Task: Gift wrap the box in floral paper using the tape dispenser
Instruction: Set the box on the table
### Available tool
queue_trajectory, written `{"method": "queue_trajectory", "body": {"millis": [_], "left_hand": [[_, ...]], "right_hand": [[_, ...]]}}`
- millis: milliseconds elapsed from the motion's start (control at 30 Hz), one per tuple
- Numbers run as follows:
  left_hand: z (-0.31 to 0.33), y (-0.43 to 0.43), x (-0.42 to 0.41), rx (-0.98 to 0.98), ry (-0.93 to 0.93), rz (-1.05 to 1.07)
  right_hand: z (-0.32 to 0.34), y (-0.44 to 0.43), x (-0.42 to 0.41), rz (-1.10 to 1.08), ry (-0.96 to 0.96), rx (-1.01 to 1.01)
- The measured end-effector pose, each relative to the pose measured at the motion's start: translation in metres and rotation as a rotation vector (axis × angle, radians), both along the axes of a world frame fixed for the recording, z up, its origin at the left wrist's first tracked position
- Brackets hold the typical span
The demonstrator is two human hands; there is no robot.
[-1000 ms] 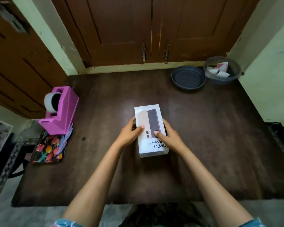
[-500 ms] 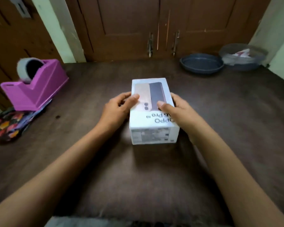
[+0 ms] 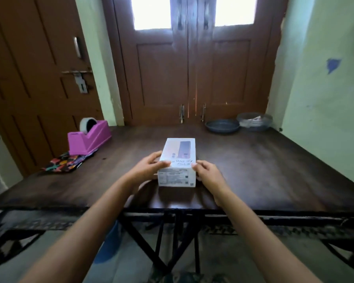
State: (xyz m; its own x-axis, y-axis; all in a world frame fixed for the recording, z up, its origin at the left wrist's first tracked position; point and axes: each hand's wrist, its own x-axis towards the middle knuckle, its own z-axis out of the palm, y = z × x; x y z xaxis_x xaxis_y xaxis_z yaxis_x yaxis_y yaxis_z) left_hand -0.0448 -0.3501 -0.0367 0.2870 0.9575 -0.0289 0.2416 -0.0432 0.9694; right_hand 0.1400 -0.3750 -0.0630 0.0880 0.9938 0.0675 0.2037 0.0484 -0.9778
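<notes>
A white phone box point(image 3: 178, 160) lies flat on the dark wooden table point(image 3: 253, 170), near its front edge. My left hand point(image 3: 147, 168) grips the box's left side, thumb on the top face. My right hand point(image 3: 208, 174) grips the right side the same way. A pink tape dispenser point(image 3: 89, 138) with a roll of tape stands at the table's left edge. Folded floral paper point(image 3: 63, 163), dark with bright flowers, lies partly under the dispenser and toward me from it.
A dark round dish point(image 3: 222, 126) and a grey basket point(image 3: 254, 120) holding some white pieces sit at the table's far right. Brown double doors point(image 3: 192, 78) stand behind the table. A green wall point(image 3: 325, 99) runs along the right side.
The view has tilted up and pulled back, showing the doors and the table's legs. Both hands keep their hold on the box, now nearer the table's front edge.
</notes>
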Motion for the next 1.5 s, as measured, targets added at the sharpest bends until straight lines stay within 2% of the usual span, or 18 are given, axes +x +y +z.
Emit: {"method": "queue_trajectory", "body": {"millis": [100,200,300,400,467,600,733,867,1033,1200,1500], "left_hand": [[0.003,-0.003,-0.005,-0.035,0.039,-0.034],[0.006,0.000,-0.007,-0.056,0.076,-0.134],[0.010,0.006,-0.003,-0.001,0.168,-0.097],[0.014,0.008,0.007,0.125,0.350,0.144],[0.018,-0.003,0.012,0.220,0.498,0.274],[0.022,-0.037,0.032,0.203,0.714,0.107],[0.019,-0.031,0.063,0.187,0.623,0.007],[0.024,-0.011,0.100,0.204,0.551,-0.094],[0.019,0.003,0.167,0.306,0.493,-0.242],[0.009,0.010,0.215,0.323,0.404,-0.317],[0.000,-0.001,0.229,0.325,0.302,-0.358]], "right_hand": [[-0.003,-0.004,0.011,-0.105,-0.095,0.006],[0.002,0.005,0.026,-0.311,-0.218,0.055],[0.006,0.023,0.039,-0.260,-0.227,0.005],[0.004,0.032,0.048,-0.190,-0.116,-0.058],[0.002,0.030,0.053,-0.256,-0.150,-0.006],[0.002,0.028,0.056,-0.424,-0.265,0.066],[0.006,0.019,0.085,-0.556,-0.308,0.049],[0.012,0.002,0.130,-0.543,-0.326,0.064],[0.015,-0.019,0.187,-0.616,-0.735,0.058],[0.017,-0.043,0.225,-0.617,-0.946,-0.059],[0.012,-0.067,0.234,-0.675,-0.923,-0.045]]}}
